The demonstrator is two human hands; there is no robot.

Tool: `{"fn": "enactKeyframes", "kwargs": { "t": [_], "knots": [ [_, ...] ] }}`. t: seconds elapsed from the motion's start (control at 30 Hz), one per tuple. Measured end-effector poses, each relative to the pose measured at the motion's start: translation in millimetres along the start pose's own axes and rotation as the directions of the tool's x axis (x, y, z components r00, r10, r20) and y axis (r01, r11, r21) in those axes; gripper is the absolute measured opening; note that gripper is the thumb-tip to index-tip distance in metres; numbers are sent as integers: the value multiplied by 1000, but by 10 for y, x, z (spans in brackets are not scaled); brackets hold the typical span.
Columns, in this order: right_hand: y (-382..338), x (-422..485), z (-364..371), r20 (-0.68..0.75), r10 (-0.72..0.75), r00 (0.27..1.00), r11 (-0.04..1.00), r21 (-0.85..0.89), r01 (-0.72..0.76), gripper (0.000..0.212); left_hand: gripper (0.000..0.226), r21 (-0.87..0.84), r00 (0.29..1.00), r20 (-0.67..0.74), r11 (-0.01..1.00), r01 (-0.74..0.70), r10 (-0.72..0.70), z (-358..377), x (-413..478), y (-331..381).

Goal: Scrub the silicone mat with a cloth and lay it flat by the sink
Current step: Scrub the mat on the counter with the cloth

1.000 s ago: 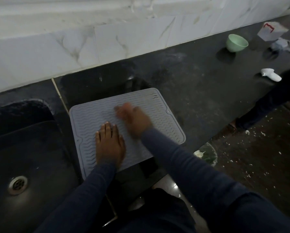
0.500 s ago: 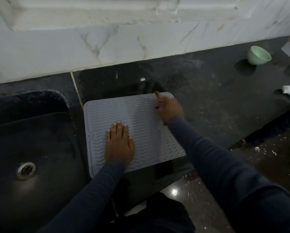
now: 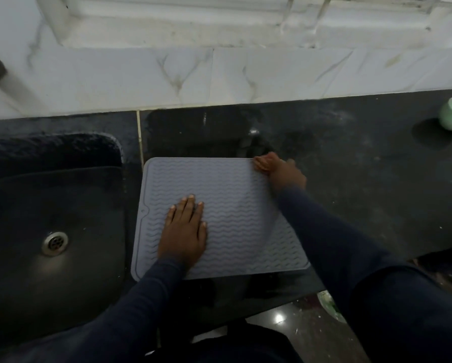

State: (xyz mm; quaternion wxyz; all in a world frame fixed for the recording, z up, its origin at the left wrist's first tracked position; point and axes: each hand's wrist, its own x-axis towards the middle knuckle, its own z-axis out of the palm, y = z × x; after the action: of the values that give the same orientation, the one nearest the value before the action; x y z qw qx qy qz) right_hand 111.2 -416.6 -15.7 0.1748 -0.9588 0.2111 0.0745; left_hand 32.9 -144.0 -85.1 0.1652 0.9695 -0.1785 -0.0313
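Right hand (image 3: 280,172) has left mid-mat for the far right corner of the mat (image 3: 235,218); fingers (image 3: 263,163) curled, apparently pinching the corner. No cloth seen. Left hand (image 3: 183,231) presses flat, fingers released. Mat lies on table (image 3: 363,166) beside sink (image 3: 54,205). Scrubbing probably over.

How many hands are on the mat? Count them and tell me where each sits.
2. The left hand lies flat on the silicone mat, on its near left part; the right hand grips its far right corner.
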Motion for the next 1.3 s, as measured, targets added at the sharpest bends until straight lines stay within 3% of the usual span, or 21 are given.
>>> {"fn": "enactKeyframes", "kwargs": {
  "t": [0.1,0.17,0.27,0.33,0.37,0.47,0.57,0.63,0.73,0.83,0.9,1.0,1.07,1.13,1.2,1.3],
  "knots": [
    [168,137,-129,-33,212,977,973,-91,-214,44,59,0,1000,-5,1000,5,-5,-9,-13,3],
    [-74,-15,-159,-43,75,996,997,-18,-76,50,59,6,1000,-13,1000,7,-7,-14,-4,2],
    [-462,-747,87,35,-263,964,964,57,260,29,60,13,1000,-12,1000,7,-6,-11,-3,7],
    [-473,-1355,343,108,-398,911,917,13,399,39,61,8,1000,-20,1000,-2,2,7,-9,0],
    [-314,-1541,479,129,-399,908,917,28,398,44,61,5,1000,-29,1000,-5,5,7,-7,-8],
    [482,-1513,414,109,-149,983,987,-49,155,53,61,5,999,-45,1000,-13,14,30,-21,-16],
    [1039,-1420,198,1,89,996,985,-147,-88,44,62,-21,999,-37,1000,-18,17,33,-34,-20],
    [1021,-1383,193,-59,79,995,987,-132,-86,44,62,-26,999,-43,999,-18,17,38,-25,-31],
    [624,-1442,319,-71,63,995,996,63,-59,44,61,-39,999,-40,999,-11,9,39,-15,-21],
    [96,-1859,695,46,-218,975,975,41,216,38,60,-43,999,-50,999,-14,12,36,-23,-35],
    [99,-2026,710,29,-300,953,954,1,300,36,59,-39,999,-37,999,-21,20,18,-27,-37],
    [698,-1829,453,-7,-63,998,995,-83,62,38,59,-37,999,-31,999,-24,23,16,-38,-44],
    [1087,-1641,210,-54,113,992,987,-107,-118,39,60,-36,999,-27,999,-18,17,17,-37,-36],
    [1179,-1425,53,-121,190,974,975,-95,-202,38,61,-34,1000,-30,999,-8,7,24,-33,-28],
    [993,-1266,89,-118,69,991,994,-76,-78,41,63,-38,999,-37,999,-2,1,25,-39,-17],
    [555,-1255,358,29,-323,946,943,-80,324,57,63,-40,998,-55,999,-1,-1,19,-36,4]
  ]
}}
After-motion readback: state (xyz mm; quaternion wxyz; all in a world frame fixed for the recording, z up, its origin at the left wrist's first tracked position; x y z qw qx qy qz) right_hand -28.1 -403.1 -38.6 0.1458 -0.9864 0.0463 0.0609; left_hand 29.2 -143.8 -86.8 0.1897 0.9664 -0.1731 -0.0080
